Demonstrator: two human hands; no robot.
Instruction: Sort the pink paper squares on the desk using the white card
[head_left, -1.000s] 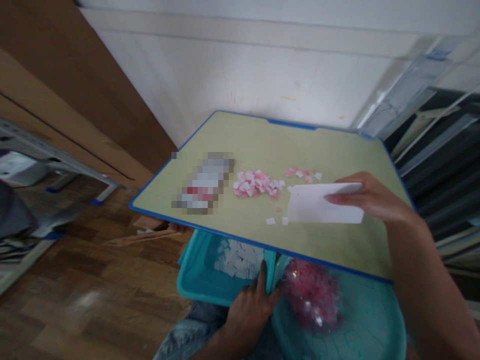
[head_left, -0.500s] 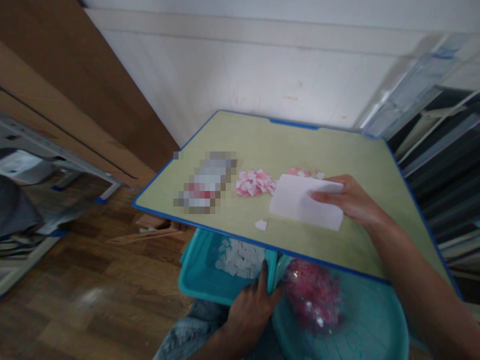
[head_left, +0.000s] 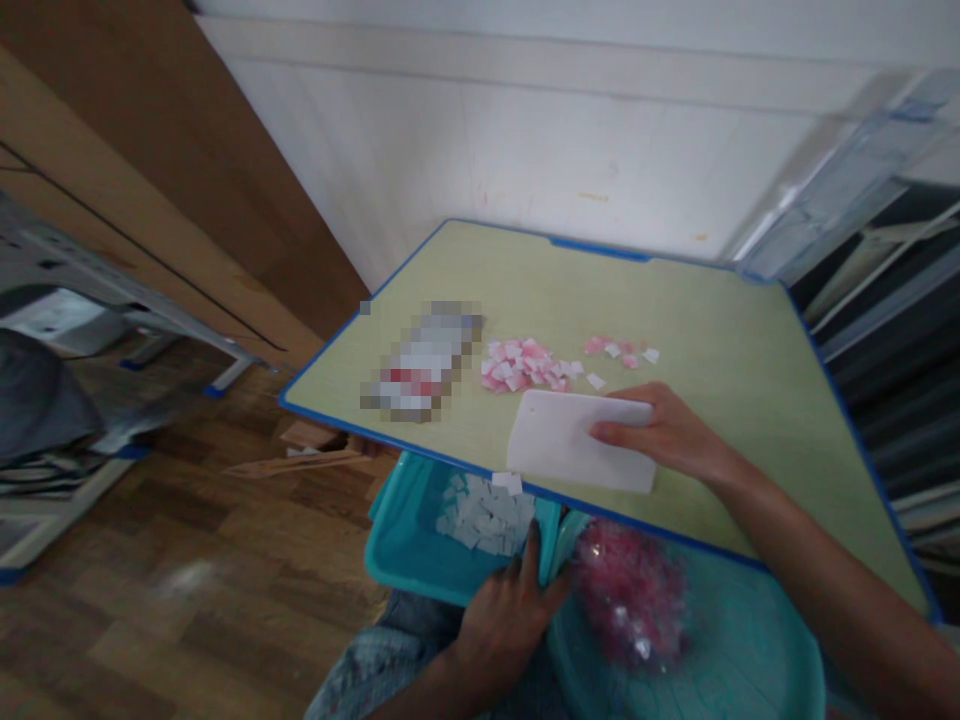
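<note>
White is filling the sheet (head_left: 562, 440)! Chips (head_left: 527, 366) are mixing pink and white! Blue is edging the yellow-green tabletop (head_left: 705, 305)

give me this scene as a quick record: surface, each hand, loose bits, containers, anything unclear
surface: pale board with blue edging
right hand: holds a flat white piece over the board
left hand: at the right side of a teal bin; grip unclear
loose bits: pink-and-white pile, smaller cluster to its right, white bits at the near edge
bin contents: white pieces
teal basin: holds a shiny red bundle
unclear: pixelated item
</note>
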